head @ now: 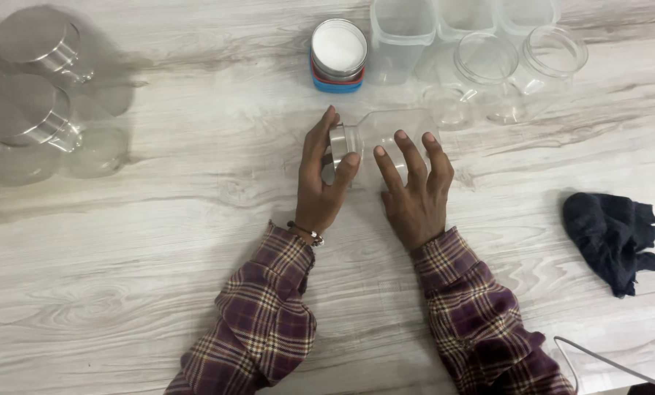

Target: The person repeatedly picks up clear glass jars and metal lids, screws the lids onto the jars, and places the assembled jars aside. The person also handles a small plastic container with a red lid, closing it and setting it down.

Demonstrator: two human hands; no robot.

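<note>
Head cam looking straight down at a pale wood-grain tabletop (159,292), and dead centre of the frame there's a clear jar (386,135) lying on its side with a silver metal lid (340,143) on its left end. Left hand (320,183) is wrapped round that lid, thumb on the near side and fingers (326,126) curled over the far side, so it's closed on the lid. Right hand (415,190) sits on the jar body just to the right, fingers (408,150) spread fairly wide and pressing down on the clear wall rather than closing around it. Both sleeves are a purple plaid, and there's a beaded bracelet (305,232) on the left wrist.

Other stuff around: upper left of the frame has a bunch of lidded jars (38,73) with silver tops lying about. Top centre there's a stack of lids (338,55), silver on top with red and blue ones under it. Upper right has clear square tubs (404,36) and a couple of open jars (517,69) on their sides, close behind the held jar. Dark crumpled cloth (611,238) at the right edge, well apart from the hands
</note>
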